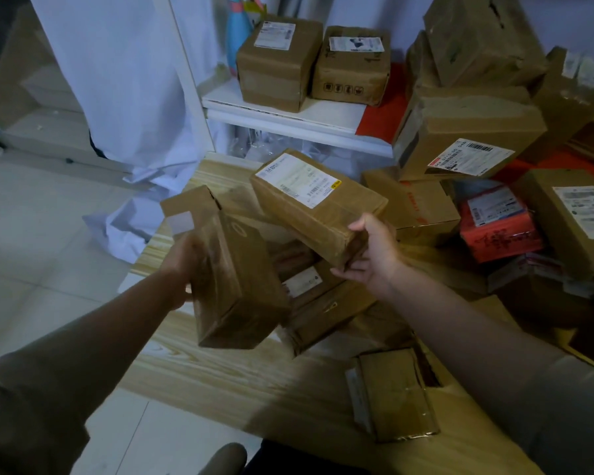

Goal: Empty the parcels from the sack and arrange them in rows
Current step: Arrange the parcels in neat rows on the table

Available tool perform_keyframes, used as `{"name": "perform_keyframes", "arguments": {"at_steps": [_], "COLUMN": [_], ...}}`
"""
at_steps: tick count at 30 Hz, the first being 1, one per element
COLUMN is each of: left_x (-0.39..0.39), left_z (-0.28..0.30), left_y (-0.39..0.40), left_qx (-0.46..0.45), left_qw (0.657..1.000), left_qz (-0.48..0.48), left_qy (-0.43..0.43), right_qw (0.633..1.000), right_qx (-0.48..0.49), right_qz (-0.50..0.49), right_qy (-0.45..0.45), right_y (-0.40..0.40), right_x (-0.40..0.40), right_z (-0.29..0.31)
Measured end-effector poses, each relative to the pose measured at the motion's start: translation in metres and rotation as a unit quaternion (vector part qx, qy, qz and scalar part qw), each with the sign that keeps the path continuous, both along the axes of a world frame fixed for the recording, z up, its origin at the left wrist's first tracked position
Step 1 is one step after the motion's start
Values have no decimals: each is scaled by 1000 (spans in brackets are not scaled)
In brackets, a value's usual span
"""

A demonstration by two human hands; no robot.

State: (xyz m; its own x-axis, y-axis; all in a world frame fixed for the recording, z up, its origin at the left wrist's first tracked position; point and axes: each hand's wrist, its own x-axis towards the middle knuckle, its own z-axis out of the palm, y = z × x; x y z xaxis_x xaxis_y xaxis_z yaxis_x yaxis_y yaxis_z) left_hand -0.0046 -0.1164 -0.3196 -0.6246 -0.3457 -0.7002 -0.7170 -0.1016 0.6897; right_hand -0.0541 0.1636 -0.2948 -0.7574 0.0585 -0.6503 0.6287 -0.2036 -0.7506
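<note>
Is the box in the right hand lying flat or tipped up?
Tipped. The right hand holds the labelled box by its near end, lifted, slanting above the parcels beneath.

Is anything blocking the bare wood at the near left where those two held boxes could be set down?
Nothing visible does. The left hand and right hand each hold a cardboard box above the wooden board, whose near-left part lies bare.

wood table (pixel 199 368): taped brown parcels piled at right, small flat box (pixel 393 394) near front edge
white shelf (pixel 323 120): two labelled brown boxes (pixel 278 68) side by side
</note>
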Motion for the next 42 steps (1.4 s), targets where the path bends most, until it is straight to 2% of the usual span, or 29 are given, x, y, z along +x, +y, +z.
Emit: {"name": "perform_keyframes", "arguments": {"at_steps": [5, 8, 11, 13, 17, 19, 21, 24, 25, 27, 30, 31, 33, 35, 37, 38, 40, 42], "left_x": [12, 19, 23, 24, 20, 16, 14, 13, 11, 4, -10, -12, -13, -8, -1, 3, 11, 20], "left_z": [-22, -38, -49, -55, -56, -49, -37, -13, 0, 29, 68, 76, 86, 91, 89, 87, 79, 70], "left_y": [0, 1, -9, -17, -14, -2, 11, 25, 30, 41, 62, 69, 85, 105, 125, 135, 150, 155], "left_qx": [-38, -56, -151, -215, -269, -312, -371, -413, -424, -473, -541, -553, -561, -560, -563, -557, -537, -496], "left_qw": [996, 996, 988, 977, 963, 950, 928, 888, 865, 796, 670, 638, 599, 583, 580, 592, 642, 720], "left_qz": [-84, -64, -26, 2, 6, 17, 31, -35, -84, -202, -387, -429, -489, -525, -533, -532, -515, -468], "left_qy": [17, 19, -24, -7, 0, -10, 28, 200, 253, 318, 330, 322, 295, 266, 250, 236, 186, 130], "right_qw": [1000, 1000, 999, 999, 999, 999, 1000, 1000, 1000, 999, 998, 997, 995, 993, 993, 992, 985, 975], "right_qx": [13, 20, 24, 22, 22, 22, 19, 15, 14, 11, 6, 9, 6, 9, 18, 31, 102, 160], "right_qz": [-5, -17, -24, -34, -32, -26, -18, -1, 5, 20, 38, 50, 82, 97, 100, 103, 126, 139], "right_qy": [-3, -5, -6, -6, 1, 6, 11, 21, 24, 35, 50, 54, 62, 67, 66, 63, 66, 73], "right_y": [-4, -6, -6, -4, -7, -10, -10, -2, 2, 13, 33, 40, 51, 64, 77, 84, 99, 110], "right_x": [1, 3, 5, 6, 9, 11, 13, 15, 16, 19, 25, 29, 38, 48, 56, 59, 64, 69], "right_z": [-1, -2, -2, -2, -1, 0, 5, 16, 20, 29, 45, 50, 59, 63, 66, 67, 63, 56]}}
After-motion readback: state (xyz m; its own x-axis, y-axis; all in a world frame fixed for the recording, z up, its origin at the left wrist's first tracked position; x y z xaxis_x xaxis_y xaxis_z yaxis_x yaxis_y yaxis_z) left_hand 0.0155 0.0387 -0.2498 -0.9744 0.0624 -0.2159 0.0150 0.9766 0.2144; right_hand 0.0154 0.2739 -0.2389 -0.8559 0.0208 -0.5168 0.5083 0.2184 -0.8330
